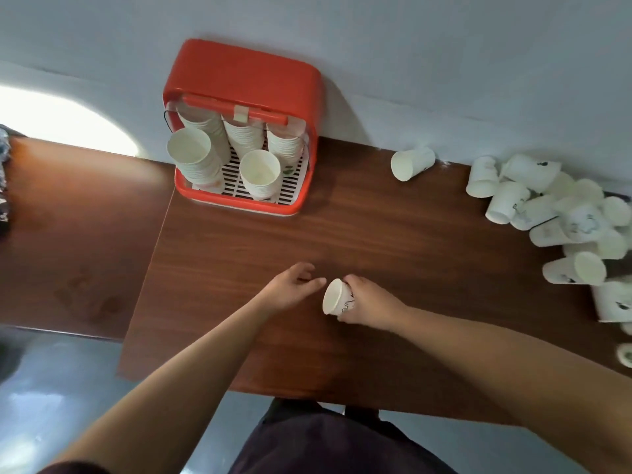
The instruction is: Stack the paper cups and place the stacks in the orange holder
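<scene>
Right hand (pixel 371 301) curls its fingers round the paper cup (pixel 333 297) over mid-table (pixel 393 234). Cup axis runs 3–9 o'clock, mouth toward 9. Left hand (pixel 290 285) is just beside the mouth, fingers loosely spread, holding nothing. Open wood lies between the cup and the orange holder (pixel 246 73) at 11 o'clock. Loose cups (pixel 547 206) are piled at 3 o'clock, along the table's right edge.

one white cup (pixel 332 297) held sideways; stacks (pixel 195 159) stand in the orange holder (pixel 239 73).

Dark wooden table (pixel 376 234), second table (pixel 85 234) at left, pale wall (pixel 444 46), grey floor (pixel 51 388)
</scene>
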The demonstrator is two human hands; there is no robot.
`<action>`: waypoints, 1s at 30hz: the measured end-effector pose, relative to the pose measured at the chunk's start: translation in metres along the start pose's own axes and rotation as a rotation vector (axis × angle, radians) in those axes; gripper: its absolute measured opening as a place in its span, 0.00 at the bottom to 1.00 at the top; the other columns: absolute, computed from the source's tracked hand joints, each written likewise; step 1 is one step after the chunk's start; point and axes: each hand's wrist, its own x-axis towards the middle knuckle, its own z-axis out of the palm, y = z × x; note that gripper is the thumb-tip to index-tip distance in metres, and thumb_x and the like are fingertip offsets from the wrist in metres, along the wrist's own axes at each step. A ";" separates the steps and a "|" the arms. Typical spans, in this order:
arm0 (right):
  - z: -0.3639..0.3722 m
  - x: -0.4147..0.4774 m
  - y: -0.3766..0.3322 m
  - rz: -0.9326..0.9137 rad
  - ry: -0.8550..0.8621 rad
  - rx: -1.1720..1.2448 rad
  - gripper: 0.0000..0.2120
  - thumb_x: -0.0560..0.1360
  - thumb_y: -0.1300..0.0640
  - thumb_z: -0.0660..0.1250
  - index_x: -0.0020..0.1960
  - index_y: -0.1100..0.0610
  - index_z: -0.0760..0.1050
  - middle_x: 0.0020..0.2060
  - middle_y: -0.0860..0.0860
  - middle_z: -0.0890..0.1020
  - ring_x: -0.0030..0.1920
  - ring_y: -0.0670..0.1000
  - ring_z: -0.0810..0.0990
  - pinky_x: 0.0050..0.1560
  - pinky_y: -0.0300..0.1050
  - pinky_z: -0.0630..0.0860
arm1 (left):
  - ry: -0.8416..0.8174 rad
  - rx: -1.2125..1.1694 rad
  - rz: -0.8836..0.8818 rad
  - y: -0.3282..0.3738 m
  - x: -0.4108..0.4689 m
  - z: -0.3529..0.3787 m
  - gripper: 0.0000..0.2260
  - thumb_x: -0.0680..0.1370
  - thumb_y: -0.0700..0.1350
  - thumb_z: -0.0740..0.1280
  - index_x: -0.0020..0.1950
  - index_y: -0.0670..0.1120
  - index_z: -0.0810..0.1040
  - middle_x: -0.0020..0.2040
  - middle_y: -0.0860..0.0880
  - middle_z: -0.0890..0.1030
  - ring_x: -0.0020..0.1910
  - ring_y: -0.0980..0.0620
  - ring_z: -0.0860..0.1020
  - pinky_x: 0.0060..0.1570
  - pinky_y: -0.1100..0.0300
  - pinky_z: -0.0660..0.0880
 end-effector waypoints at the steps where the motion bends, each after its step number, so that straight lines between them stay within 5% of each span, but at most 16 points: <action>1: -0.010 -0.001 -0.001 0.005 0.045 0.104 0.34 0.66 0.46 0.77 0.65 0.54 0.66 0.56 0.50 0.76 0.54 0.51 0.78 0.50 0.47 0.77 | -0.027 -0.046 -0.003 0.007 0.002 0.001 0.28 0.77 0.59 0.70 0.74 0.52 0.69 0.63 0.53 0.76 0.63 0.55 0.75 0.59 0.62 0.69; 6: -0.076 -0.013 -0.006 -0.023 0.209 0.343 0.33 0.65 0.45 0.79 0.62 0.48 0.65 0.49 0.46 0.79 0.44 0.47 0.81 0.36 0.42 0.78 | 0.000 -0.111 0.151 0.063 0.017 -0.006 0.26 0.76 0.56 0.72 0.72 0.51 0.73 0.64 0.55 0.80 0.61 0.56 0.79 0.64 0.57 0.75; 8: -0.098 -0.016 0.001 -0.054 0.249 0.369 0.32 0.65 0.43 0.79 0.62 0.47 0.65 0.49 0.45 0.79 0.43 0.45 0.81 0.35 0.39 0.76 | 0.042 -0.201 0.197 0.094 0.022 -0.007 0.20 0.79 0.54 0.70 0.69 0.50 0.76 0.61 0.53 0.81 0.57 0.58 0.80 0.55 0.66 0.76; 11: -0.125 -0.017 0.017 -0.078 0.326 0.389 0.33 0.65 0.43 0.79 0.62 0.47 0.66 0.51 0.45 0.79 0.45 0.43 0.80 0.40 0.39 0.76 | 0.043 -0.158 0.271 0.133 0.032 -0.004 0.22 0.79 0.54 0.70 0.71 0.51 0.73 0.61 0.58 0.79 0.54 0.67 0.78 0.47 0.76 0.73; 18: -0.179 0.006 0.076 -0.152 0.332 0.379 0.36 0.69 0.43 0.76 0.72 0.51 0.66 0.65 0.47 0.73 0.61 0.46 0.75 0.60 0.45 0.75 | 0.243 -0.120 0.280 0.176 0.062 0.004 0.25 0.74 0.56 0.74 0.69 0.50 0.75 0.58 0.55 0.82 0.57 0.59 0.80 0.59 0.61 0.76; 22: -0.220 0.047 0.123 -0.075 0.580 0.020 0.31 0.72 0.49 0.73 0.69 0.60 0.68 0.65 0.56 0.71 0.64 0.57 0.72 0.64 0.50 0.70 | 0.351 -0.183 0.252 0.176 0.073 0.003 0.28 0.70 0.63 0.74 0.65 0.52 0.77 0.57 0.55 0.84 0.57 0.55 0.81 0.61 0.53 0.77; 25: -0.235 0.079 0.140 -0.175 0.531 -0.328 0.30 0.72 0.59 0.70 0.72 0.59 0.66 0.68 0.57 0.70 0.67 0.59 0.70 0.65 0.53 0.69 | 0.398 -0.173 0.233 0.171 0.077 0.005 0.26 0.71 0.62 0.74 0.65 0.53 0.77 0.57 0.55 0.83 0.56 0.57 0.81 0.61 0.52 0.77; 30: -0.238 0.119 0.150 -0.203 0.468 -0.540 0.30 0.72 0.62 0.69 0.72 0.58 0.65 0.66 0.55 0.72 0.65 0.58 0.71 0.64 0.54 0.71 | 0.465 -0.211 0.199 0.158 0.082 0.008 0.20 0.74 0.55 0.75 0.63 0.52 0.77 0.56 0.54 0.83 0.56 0.56 0.81 0.60 0.55 0.78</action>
